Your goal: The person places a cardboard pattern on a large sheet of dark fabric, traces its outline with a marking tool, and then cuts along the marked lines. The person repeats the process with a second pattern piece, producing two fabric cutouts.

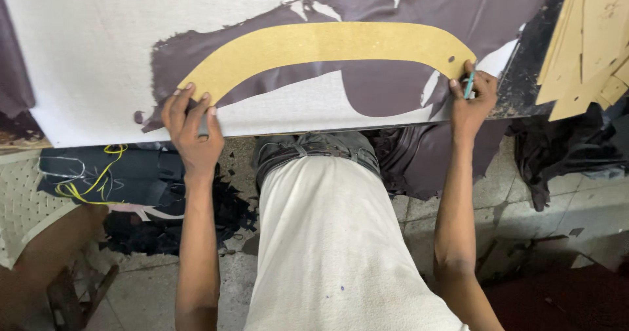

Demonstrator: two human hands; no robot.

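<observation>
Closest to the camera is the person's own torso in a pale shirt, leaning over the edge of the counter, with tiled floor and dark scraps underneath.

Left hand is spread flat, fingers pressing down the near-left tip of a long curved tan template. It isn't wrapped around anything, just pinning that end to the counter.

Right hand is closed around a thin teal pen-like tool, tip right at the template's right end, just under the rounded bit with the small hole. Can't tell if the tip is actually touching the material.

The template lies on a sheet of dark brown leather spread over the white counter top. Its long axis runs left to right in an arch: up from the left hand, peaking around the middle further from the body, then dropping to the right hand. So each hand has one end, and the whole curve sits away from the person between them. The right hand is the one at the working edge; the left is purely an anchor.

Further out on the right there's a stack of more tan templates leaning over the counter's edge, well apart from the one in use. More dark material hangs off the far left.
</observation>
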